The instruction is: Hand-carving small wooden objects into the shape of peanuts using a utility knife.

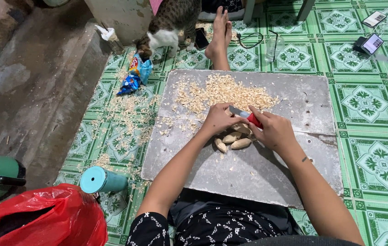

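Knife (244, 115) (red handle) clamped in right hand (273, 132), near board (294, 91) centre; left hand (219, 119) closed round small piece, identity unclear. Pale peeled pieces (232, 139) beneath. Advise short strokes, blade away from fingers.

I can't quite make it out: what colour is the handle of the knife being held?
Red. The knife in the right hand shows best in the head view.
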